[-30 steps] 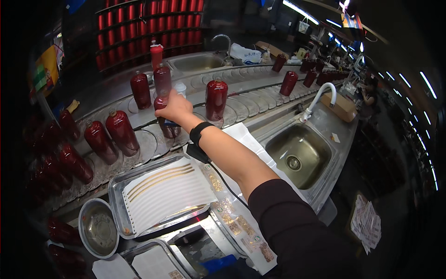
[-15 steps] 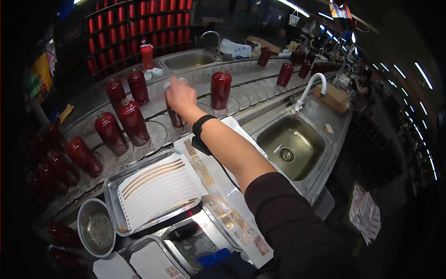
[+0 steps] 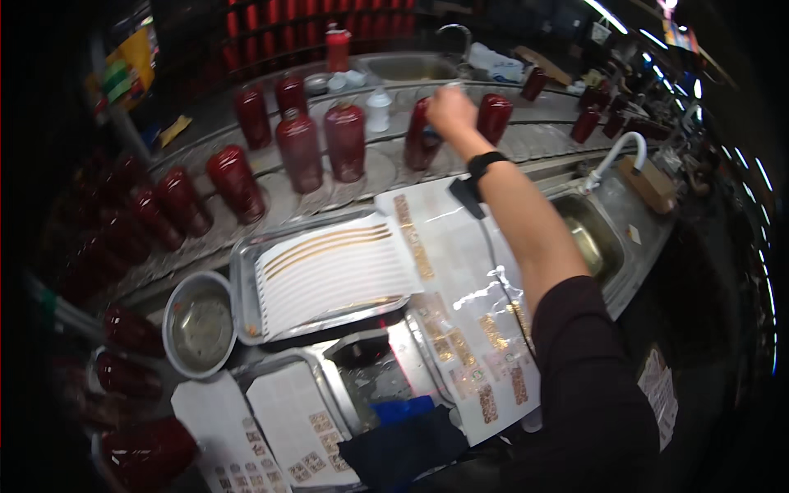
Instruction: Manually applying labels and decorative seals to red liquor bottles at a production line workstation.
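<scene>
My right hand [image 3: 453, 113], with a black band on its wrist, reaches far out over the table. Closed, it grips the right side of a dark red glossy bottle [image 3: 417, 135], which stands upright on the curved line of plates; its fingers are partly hidden. Close to the right is another red bottle [image 3: 494, 119]. To the left stand a white plastic bottle [image 3: 378, 112] and several more red ones, such as a nearer red bottle [image 3: 344, 141]. Below my forearm lies a clear sheet with gold patterned stickers [image 3: 450, 345]. My left hand is not in view.
A metal tray [image 3: 246, 329] holds a white sheet with gold strips [image 3: 325, 251]. Beside it are a round metal bowl [image 3: 200, 324] and sticker sheets [image 3: 288, 411]. A steel sink [image 3: 604, 238] with a white faucet [image 3: 618, 156] lies right. A black cable [image 3: 505, 275] runs under my arm.
The view has turned left, so the scene sits further right. My right hand has shifted from over the bottle's top toward its right side. The white plastic bottle now shows clearly.
</scene>
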### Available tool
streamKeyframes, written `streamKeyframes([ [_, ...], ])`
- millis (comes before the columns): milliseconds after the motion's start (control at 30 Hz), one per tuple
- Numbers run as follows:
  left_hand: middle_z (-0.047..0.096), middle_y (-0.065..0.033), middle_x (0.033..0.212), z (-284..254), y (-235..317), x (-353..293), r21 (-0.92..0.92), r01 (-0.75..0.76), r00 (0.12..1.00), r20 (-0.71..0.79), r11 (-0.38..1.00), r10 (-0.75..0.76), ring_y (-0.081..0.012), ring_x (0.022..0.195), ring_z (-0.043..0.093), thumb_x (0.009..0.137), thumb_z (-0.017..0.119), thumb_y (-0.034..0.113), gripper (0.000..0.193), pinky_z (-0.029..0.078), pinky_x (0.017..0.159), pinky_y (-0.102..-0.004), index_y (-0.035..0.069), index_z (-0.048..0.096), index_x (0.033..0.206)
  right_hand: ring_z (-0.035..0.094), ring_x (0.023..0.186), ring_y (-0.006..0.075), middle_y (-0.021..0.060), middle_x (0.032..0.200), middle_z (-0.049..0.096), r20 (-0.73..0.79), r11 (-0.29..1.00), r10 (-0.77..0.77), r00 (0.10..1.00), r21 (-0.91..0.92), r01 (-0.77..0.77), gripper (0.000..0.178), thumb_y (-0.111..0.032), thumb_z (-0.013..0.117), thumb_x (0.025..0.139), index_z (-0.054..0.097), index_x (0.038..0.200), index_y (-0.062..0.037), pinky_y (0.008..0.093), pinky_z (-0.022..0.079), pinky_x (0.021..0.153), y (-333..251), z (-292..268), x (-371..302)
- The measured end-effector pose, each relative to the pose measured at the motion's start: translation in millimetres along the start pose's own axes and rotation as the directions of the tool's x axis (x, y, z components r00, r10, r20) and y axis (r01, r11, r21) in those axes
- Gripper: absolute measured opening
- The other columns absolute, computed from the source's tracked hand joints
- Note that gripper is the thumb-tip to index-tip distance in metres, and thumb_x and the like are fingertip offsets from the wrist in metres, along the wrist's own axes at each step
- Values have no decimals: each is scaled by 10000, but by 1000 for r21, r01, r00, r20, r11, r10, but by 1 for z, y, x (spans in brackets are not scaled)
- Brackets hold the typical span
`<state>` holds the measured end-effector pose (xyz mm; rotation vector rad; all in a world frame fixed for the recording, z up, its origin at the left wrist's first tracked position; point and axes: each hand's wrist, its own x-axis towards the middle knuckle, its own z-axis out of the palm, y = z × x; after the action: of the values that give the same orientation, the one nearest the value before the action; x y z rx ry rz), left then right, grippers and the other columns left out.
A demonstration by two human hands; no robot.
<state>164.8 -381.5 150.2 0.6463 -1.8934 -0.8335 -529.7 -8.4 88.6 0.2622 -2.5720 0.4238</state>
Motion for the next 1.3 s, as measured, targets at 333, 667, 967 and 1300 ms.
streamKeyframes([
  [333, 695, -183, 1019, 203, 87, -72, -58, 811, 238, 942, 582, -238, -245, 939, 689, 996, 486, 320, 418, 557, 834, -372, -39, 646, 1135, 636, 811, 367, 203, 814, 656, -220, 929, -310, 925, 135, 344, 356, -360, 634, 876, 685, 870, -8, 439, 486, 733, 41, -149, -32],
  [667, 680, -38, 856, 315, 73, -103, 323, 849, -199, 928, 418, -314, -116, 699, 677, 943, 657, 363, 309, 568, 593, -274, 58, 640, 994, 512, 632, 109, 56, 658, 569, -107, 786, -342, 934, 513, 347, 255, -186, 651, 895, 613, 766, 31, 276, 402, 606, 28, -235, -150],
  [967, 688, -21, 839, 323, 74, -99, 315, 886, -185, 913, 340, -365, -111, 689, 679, 908, 700, 384, 298, 586, 616, -284, 105, 633, 987, 471, 682, 134, 44, 695, 506, -42, 738, -409, 912, 572, 357, 238, -124, 672, 887, 553, 727, 5, 284, 380, 639, 10, -260, -205],
  [1300, 662, -67, 1019, 292, 64, -99, 151, 978, -69, 881, 141, -468, -154, 901, 660, 872, 746, 363, 415, 550, 809, -332, 113, 601, 1170, 459, 664, 184, 62, 649, 497, -6, 720, -452, 892, 588, 369, 222, -86, 681, 850, 536, 704, -2, 309, 368, 625, -12, -281, -230],
])
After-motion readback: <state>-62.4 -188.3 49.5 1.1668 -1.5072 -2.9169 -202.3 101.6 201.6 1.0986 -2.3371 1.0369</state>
